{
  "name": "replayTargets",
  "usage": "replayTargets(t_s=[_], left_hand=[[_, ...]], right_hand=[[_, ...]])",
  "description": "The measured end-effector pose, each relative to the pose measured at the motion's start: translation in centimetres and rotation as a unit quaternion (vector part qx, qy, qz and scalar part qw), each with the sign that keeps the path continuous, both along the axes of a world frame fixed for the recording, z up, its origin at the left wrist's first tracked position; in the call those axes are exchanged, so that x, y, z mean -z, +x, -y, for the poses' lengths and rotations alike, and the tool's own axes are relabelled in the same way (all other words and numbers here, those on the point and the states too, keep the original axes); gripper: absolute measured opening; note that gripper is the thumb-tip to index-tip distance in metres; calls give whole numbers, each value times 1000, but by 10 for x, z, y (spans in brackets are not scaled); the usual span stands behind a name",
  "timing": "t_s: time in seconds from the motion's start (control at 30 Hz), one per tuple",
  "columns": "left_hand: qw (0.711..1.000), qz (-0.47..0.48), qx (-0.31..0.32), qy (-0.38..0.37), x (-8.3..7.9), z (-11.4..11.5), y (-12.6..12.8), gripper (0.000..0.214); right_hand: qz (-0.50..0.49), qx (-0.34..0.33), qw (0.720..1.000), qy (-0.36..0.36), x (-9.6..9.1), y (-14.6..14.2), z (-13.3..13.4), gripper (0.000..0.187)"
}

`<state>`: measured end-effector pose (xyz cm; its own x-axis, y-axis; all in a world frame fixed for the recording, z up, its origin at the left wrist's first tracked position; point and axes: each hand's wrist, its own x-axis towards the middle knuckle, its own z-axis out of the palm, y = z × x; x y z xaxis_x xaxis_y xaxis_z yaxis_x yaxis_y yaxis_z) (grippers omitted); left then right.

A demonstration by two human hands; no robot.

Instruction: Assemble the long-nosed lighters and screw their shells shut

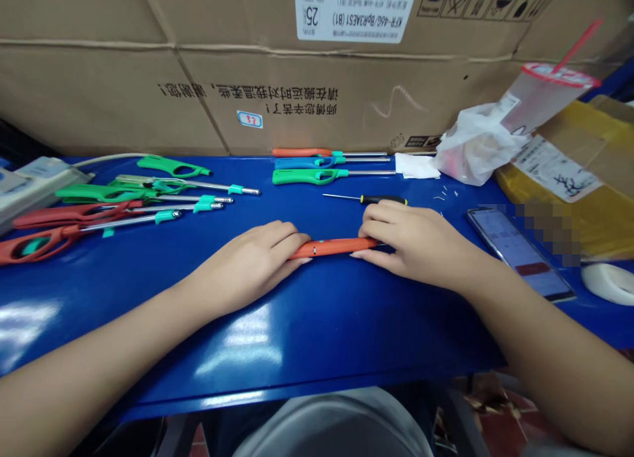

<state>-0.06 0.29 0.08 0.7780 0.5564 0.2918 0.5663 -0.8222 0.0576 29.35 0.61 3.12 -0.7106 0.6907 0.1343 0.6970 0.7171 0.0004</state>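
Observation:
An orange long-neck lighter body (333, 247) lies flat on the blue table (307, 325), held at both ends. My left hand (252, 262) curls its fingers over the lighter's left end. My right hand (413, 236) grips its right end with fingers pressed on top. Just beyond my right hand lies a small black-and-yellow screwdriver (369, 198). Tiny screws (446, 193) are scattered to the right of it.
Three finished lighters, orange, blue and green (317, 175), lie at the back. A pile of green and red lighters (99, 206) sits at left. A phone (520, 252), tape roll (610, 282), white bag with a cup (483, 143) and cardboard boxes (198, 67) ring the table.

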Motion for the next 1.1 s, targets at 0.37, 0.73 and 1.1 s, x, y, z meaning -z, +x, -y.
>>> replayTargets(t_s=[0.37, 0.73, 1.1], left_hand=[[993, 80, 5, -85, -11, 11, 0, 26], [990, 60, -17, -126, -11, 18, 7, 28], [876, 262, -84, -395, -23, 18, 11, 30]], right_hand=[[-136, -82, 985, 73, 2, 1, -2, 21], [-132, -103, 986, 9, 8, -5, -3, 19], [-175, -83, 981, 9, 9, -10, -1, 32]])
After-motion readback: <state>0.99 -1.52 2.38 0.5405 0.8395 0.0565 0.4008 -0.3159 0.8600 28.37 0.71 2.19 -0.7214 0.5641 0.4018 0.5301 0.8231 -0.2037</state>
